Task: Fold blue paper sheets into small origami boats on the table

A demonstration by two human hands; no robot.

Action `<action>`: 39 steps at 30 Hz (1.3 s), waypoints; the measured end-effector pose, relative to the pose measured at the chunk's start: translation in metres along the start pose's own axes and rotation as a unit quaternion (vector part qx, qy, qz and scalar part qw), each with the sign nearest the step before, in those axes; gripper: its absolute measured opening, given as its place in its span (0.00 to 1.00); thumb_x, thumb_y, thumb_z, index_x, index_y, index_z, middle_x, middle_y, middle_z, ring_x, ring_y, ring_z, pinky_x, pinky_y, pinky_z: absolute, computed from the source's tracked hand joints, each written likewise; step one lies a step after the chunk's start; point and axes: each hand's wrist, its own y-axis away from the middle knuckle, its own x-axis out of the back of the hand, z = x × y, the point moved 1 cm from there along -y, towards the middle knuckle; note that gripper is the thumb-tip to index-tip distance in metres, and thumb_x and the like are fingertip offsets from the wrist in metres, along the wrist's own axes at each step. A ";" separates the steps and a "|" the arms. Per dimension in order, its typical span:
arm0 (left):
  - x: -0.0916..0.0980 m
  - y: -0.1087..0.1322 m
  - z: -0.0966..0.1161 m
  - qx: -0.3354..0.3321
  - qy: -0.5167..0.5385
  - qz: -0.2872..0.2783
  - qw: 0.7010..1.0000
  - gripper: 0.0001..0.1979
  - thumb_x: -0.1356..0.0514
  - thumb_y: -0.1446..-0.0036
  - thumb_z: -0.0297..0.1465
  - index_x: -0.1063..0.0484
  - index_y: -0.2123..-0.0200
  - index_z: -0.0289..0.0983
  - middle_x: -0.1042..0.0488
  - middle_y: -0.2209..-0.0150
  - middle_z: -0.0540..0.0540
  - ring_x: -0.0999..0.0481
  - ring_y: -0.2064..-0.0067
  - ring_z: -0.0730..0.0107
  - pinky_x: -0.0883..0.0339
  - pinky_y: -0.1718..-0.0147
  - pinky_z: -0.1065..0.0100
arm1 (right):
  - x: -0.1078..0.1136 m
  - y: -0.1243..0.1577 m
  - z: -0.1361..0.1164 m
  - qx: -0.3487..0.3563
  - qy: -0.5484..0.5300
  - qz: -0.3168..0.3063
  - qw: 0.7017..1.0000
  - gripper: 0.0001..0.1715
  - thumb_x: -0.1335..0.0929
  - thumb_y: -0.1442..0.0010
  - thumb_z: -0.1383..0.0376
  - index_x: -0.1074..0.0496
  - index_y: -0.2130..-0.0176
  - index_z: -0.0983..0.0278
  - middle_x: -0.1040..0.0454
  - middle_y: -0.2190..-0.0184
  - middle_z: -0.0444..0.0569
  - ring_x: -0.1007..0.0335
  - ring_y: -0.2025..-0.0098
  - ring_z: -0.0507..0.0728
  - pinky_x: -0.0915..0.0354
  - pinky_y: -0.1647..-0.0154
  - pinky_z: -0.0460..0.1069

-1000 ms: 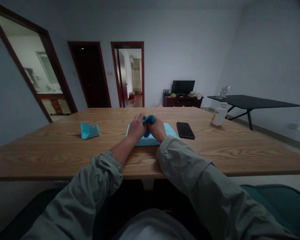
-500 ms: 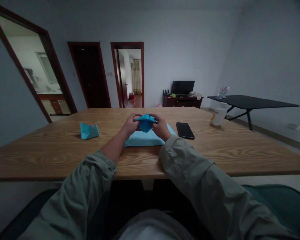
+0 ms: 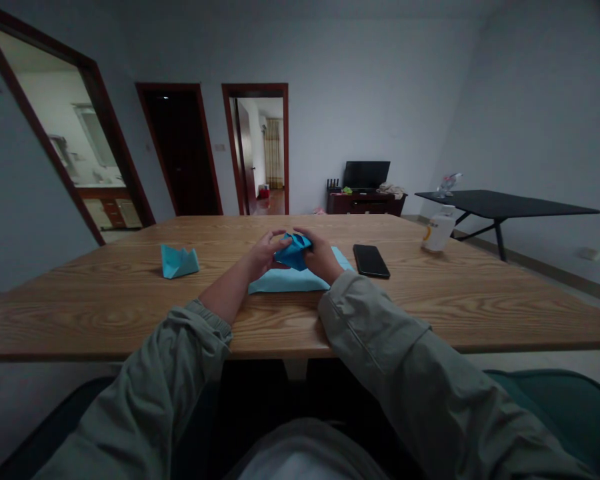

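Note:
My left hand (image 3: 261,254) and my right hand (image 3: 323,257) are closed from both sides on a small folded piece of blue paper (image 3: 293,251), held just above the wooden table (image 3: 130,300). Under my hands lies a stack of light blue paper sheets (image 3: 285,280). A finished blue folded paper shape (image 3: 179,261) sits on the table to the left, apart from my hands.
A black phone (image 3: 371,260) lies right of the sheets. A white bottle (image 3: 439,229) stands at the table's far right. Beyond it is a black side table (image 3: 505,203). Doorways (image 3: 259,150) and a TV stand (image 3: 365,199) line the back wall.
My hands spread the folded blue paper apart half a second ago, then drew close again; the piece now looks more compact and tilted to the right.

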 end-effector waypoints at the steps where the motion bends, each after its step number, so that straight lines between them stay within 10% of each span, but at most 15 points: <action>1: 0.000 -0.001 -0.002 -0.001 -0.007 0.003 1.000 0.35 0.30 0.54 0.40 0.41 0.45 0.43 0.26 0.60 0.47 0.23 0.67 0.67 0.25 0.72 0.64 | 0.000 0.000 0.001 -0.001 -0.010 -0.010 1.000 0.35 0.37 0.49 0.77 0.33 0.42 0.62 0.23 0.56 0.49 0.28 0.56 0.57 0.34 0.51 0.52; 10: 0.012 -0.008 -0.008 -0.049 -0.002 0.022 0.999 0.40 0.28 0.58 0.30 0.41 0.42 0.40 0.24 0.64 0.46 0.23 0.70 0.67 0.26 0.72 0.64 | 0.006 0.002 0.013 -0.098 -0.184 -0.131 0.969 0.46 0.32 0.50 0.69 0.47 0.35 0.59 0.27 0.62 0.46 0.32 0.69 0.52 0.33 0.70 0.47; 15: 0.019 -0.014 -0.013 -0.083 -0.046 0.035 0.995 0.41 0.28 0.60 0.31 0.39 0.42 0.38 0.22 0.64 0.46 0.22 0.68 0.64 0.26 0.69 0.62 | 0.012 0.002 0.017 -0.176 -0.243 -0.144 0.943 0.26 0.32 0.45 0.61 0.31 0.47 0.58 0.25 0.57 0.47 0.29 0.61 0.54 0.32 0.66 0.47; 25: 0.015 -0.014 -0.019 -0.099 -0.161 -0.015 0.982 0.25 0.29 0.58 0.41 0.24 0.58 0.34 0.21 0.61 0.42 0.23 0.61 0.62 0.29 0.60 0.62 | 0.001 -0.001 0.041 -0.120 -0.162 -0.135 0.970 0.17 0.30 0.46 0.55 0.25 0.64 0.67 0.27 0.73 0.45 0.33 0.72 0.50 0.35 0.71 0.45; 39: 0.015 -0.016 -0.027 -0.130 -0.358 -0.027 0.924 0.14 0.37 0.52 0.35 0.26 0.62 0.35 0.25 0.69 0.48 0.28 0.69 0.68 0.33 0.69 0.67 | 0.003 0.003 0.022 -0.062 -0.105 -0.128 0.984 0.19 0.29 0.47 0.59 0.25 0.58 0.68 0.23 0.63 0.50 0.29 0.62 0.54 0.34 0.58 0.50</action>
